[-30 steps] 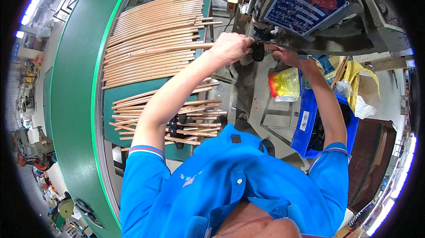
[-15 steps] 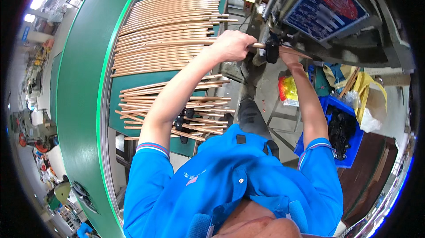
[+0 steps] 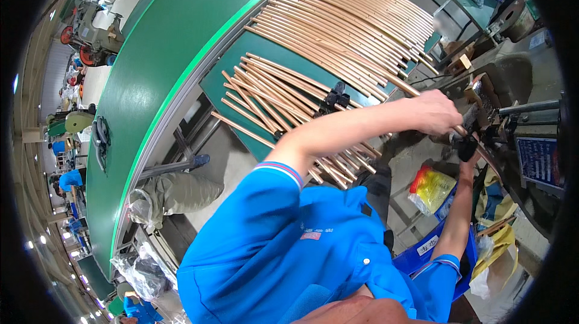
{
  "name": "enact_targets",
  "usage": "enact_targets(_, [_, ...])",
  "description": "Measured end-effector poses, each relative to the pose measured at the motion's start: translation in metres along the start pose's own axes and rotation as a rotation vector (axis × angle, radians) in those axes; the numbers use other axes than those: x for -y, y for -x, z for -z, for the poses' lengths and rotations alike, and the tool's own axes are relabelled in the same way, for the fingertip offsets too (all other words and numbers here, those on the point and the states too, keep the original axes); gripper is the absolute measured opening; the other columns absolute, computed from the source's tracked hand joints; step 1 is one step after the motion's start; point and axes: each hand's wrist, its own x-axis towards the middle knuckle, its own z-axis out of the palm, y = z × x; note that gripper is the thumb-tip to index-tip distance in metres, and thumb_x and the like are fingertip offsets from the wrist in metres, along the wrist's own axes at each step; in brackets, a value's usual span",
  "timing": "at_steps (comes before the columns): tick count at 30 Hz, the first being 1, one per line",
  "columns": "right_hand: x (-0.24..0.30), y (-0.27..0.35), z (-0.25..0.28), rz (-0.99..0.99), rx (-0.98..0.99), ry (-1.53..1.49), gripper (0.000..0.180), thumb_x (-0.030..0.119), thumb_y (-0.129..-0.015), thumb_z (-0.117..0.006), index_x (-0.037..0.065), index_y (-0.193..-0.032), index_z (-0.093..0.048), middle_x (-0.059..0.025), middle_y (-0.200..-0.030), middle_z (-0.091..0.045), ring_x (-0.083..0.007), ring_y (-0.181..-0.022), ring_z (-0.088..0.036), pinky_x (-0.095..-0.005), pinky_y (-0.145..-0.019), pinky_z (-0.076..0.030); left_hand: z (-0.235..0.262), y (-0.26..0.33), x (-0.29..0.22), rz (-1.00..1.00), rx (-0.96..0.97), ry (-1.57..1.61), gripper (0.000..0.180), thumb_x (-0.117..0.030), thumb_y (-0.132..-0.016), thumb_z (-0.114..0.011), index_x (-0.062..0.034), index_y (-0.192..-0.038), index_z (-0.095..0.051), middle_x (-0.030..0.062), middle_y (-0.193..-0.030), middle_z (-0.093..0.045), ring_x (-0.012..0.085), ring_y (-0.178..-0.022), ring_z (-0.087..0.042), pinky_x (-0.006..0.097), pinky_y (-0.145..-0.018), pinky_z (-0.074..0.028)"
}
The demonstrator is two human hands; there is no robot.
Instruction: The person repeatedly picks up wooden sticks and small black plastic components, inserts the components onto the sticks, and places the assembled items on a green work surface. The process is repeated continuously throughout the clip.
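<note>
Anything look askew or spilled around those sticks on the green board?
Yes: the smaller pile of sticks looks askew, crossing at mixed angles, while the larger batch beside it lies nearly parallel. I see no obvious spill.

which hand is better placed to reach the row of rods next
Probably the left hand: it is nearer the row of rods, though holding one rod; the right hand sits farther off.
</note>
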Motion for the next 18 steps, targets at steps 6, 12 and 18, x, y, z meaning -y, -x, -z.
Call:
enact_targets(6, [0.113, -0.007, 0.01, -0.003, 0.157, 0.624, 0.048, 0.004, -0.08, -0.068, 0.003, -0.126, -0.053, -0.0234, -0.096, -0.065, -0.043, -0.089, -0.062, -0.0486, -0.074, -0.049, 0.01, 0.214, 0.07, 0.325, 0.115, -0.044, 0.025, -0.034, -0.09, -0.059, -0.0188, -0.109, -0.065, 0.0079, -0.08, -0.058, 0.0264, -0.077, -0.061, 0.038, -0.064, -0.047])
enact_targets(12, [0.088, -0.005, 0.01, -0.072, 0.204, 0.664, 0.041, 0.015, -0.084, -0.061, 0.011, -0.124, -0.057, -0.0219, -0.093, -0.066, -0.042, -0.085, -0.063, -0.0476, -0.069, -0.049, -0.021, 0.321, 0.14, 0.4, 0.217, -0.064, 0.022, -0.019, -0.082, -0.066, -0.0126, -0.104, -0.068, 0.0097, -0.085, -0.058, 0.0319, -0.085, -0.058, 0.043, -0.074, -0.047])
enact_targets(18, [0.045, 0.009, 0.01, 0.164, 0.069, 0.529, 0.032, 0.019, -0.089, -0.06, 0.013, -0.121, -0.058, -0.0203, -0.097, -0.065, -0.0389, -0.086, -0.063, -0.0448, -0.072, -0.049, 0.004, 0.28, 0.229, 0.639, -0.117, -0.252, 0.023, -0.011, -0.077, -0.065, -0.0095, -0.1, -0.067, 0.0125, -0.1, -0.064, 0.0332, -0.097, -0.058, 0.042, -0.084, -0.05])
